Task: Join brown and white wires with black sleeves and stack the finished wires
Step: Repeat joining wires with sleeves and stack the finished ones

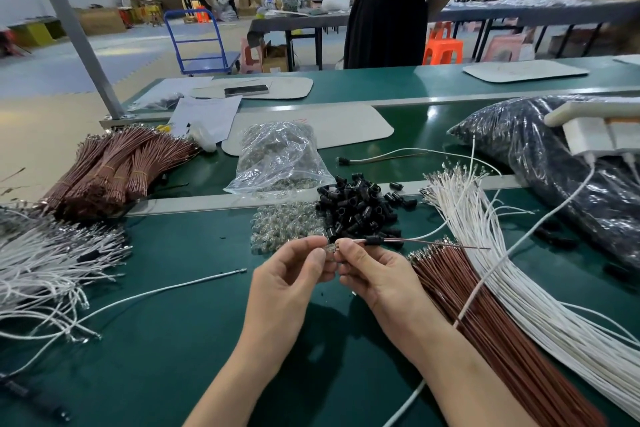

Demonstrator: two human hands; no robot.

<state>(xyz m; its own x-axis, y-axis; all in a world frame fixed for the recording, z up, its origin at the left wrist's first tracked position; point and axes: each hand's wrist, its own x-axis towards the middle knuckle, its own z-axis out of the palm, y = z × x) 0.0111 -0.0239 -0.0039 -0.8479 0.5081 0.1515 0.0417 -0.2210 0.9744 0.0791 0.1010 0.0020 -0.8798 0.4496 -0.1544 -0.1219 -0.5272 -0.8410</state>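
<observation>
Wire ends, thin brown and pale insulated strands [426, 242], pinched by fingertips of left hand [291, 281] and right hand [377, 277] above green bench mat [194, 305]; small black plastic tube sleeve [374, 239] threaded just right. Light, floppy, sleeve probably slides, so grip near the metal terminal.

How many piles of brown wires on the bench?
2: banded brown stack at far left; loose brown pile beside the right hand. More may lie out of frame.
</observation>
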